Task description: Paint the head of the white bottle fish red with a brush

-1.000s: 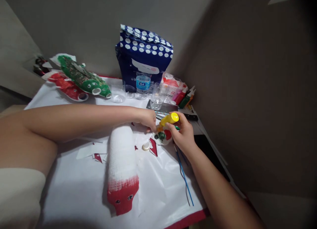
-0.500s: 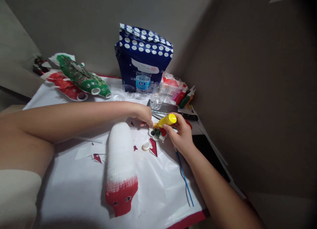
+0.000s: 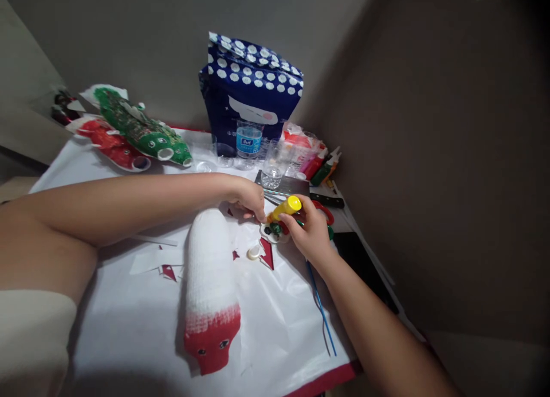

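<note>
My right hand [image 3: 313, 230] grips a yellow paint bottle [image 3: 285, 208], tilted with its nozzle end down to the left over a small white paint palette [image 3: 281, 238]. Dark green and black paint blobs show in the palette's wells. My left hand [image 3: 250, 199] is closed at the palette's left edge, its fingertips beside the bottle's tip; the fingers partly hide what they pinch. Below my left forearm lies a fish-shaped form [image 3: 210, 271], wrapped in white gauze, with a red painted head and two eyes. A white cap-like piece [image 3: 253, 252] lies near the palette.
Two painted fish, one green [image 3: 144, 130] and one red [image 3: 114, 148], lie at the back left. A blue bag [image 3: 253, 93], clear cups [image 3: 271, 171] and paint bottles [image 3: 322, 169] stand behind. A knife [image 3: 329, 200], scissors [image 3: 325, 211] and a blue stick [image 3: 320, 308] are at right.
The yellow bottle and my right hand have shifted slightly left and down. My left hand stays beside the palette. The view has moved a little.
</note>
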Available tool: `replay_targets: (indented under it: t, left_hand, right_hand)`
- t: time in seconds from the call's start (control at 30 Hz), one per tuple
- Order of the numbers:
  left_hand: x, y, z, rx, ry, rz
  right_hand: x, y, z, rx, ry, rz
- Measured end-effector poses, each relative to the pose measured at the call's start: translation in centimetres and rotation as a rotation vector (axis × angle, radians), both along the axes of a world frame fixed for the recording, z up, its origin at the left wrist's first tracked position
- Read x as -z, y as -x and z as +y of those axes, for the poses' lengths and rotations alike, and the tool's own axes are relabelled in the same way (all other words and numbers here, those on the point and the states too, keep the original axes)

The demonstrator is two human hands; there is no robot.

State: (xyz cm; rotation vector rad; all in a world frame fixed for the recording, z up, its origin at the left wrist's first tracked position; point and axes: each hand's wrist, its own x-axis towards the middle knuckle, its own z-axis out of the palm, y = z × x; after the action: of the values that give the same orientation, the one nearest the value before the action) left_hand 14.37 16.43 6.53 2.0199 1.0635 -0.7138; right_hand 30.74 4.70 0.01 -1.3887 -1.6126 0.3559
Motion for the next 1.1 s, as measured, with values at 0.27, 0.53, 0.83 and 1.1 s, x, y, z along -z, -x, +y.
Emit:
replay_targets:
  t: [0.27, 0.53, 0.83, 1.1]
  left_hand:
    - [0.6, -0.4, 0.2, -0.056, 0.010, 0.010]
    - [1.3, -0.4, 0.6, -0.063, -0.009, -0.007]
    - [1.0, -0.5, -0.3, -0.100, -0.048, -0.044]
    - [0.9, -0.5, -0.9, -0.129, -0.056, -0.102]
  right_hand:
    - [-0.3, 0.0, -0.4, 0.004, -0.104, -0.054]
    - [-0.8, -0.2, 0.0, -0.076, -0.103, -0.180]
    - [-1.4, -0.5, 0.1, -0.055, -0.112, -0.165]
    - [-1.1, -0.3, 0.1, -0.056, -0.083, -0.186]
